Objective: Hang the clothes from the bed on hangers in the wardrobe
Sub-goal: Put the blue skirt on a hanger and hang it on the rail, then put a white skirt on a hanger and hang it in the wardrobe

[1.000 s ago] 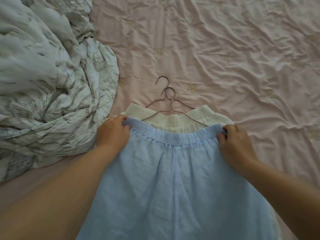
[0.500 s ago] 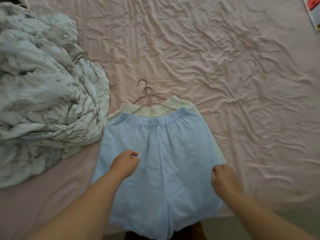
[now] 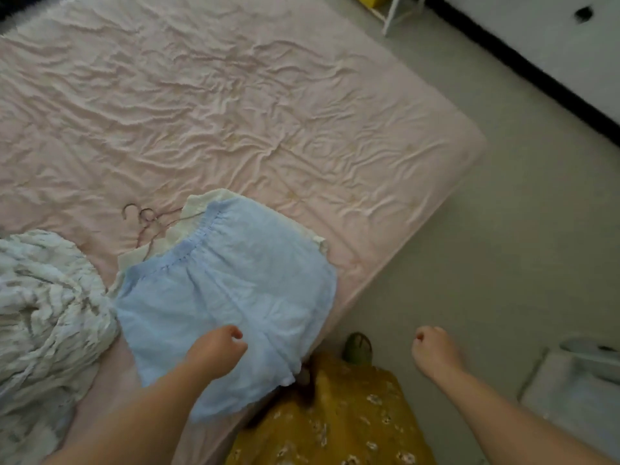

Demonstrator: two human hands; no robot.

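Blue shorts (image 3: 228, 290) lie flat over wire hangers (image 3: 147, 223) on the bed (image 3: 302, 112), laid out for hanging; left hand (image 3: 214, 352) and right hand (image 3: 434, 352) each show a loosely curled grip holding nothing.

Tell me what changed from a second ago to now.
Both hands let go of the blue shorts' waistband and drew back toward the body. The left hand now hovers over the shorts' hem, and the right hand is off the bed over the floor; both are loosely curled and hold nothing. The shorts, the cream garment beneath, the wire hangers and the crumpled blanket stayed put.
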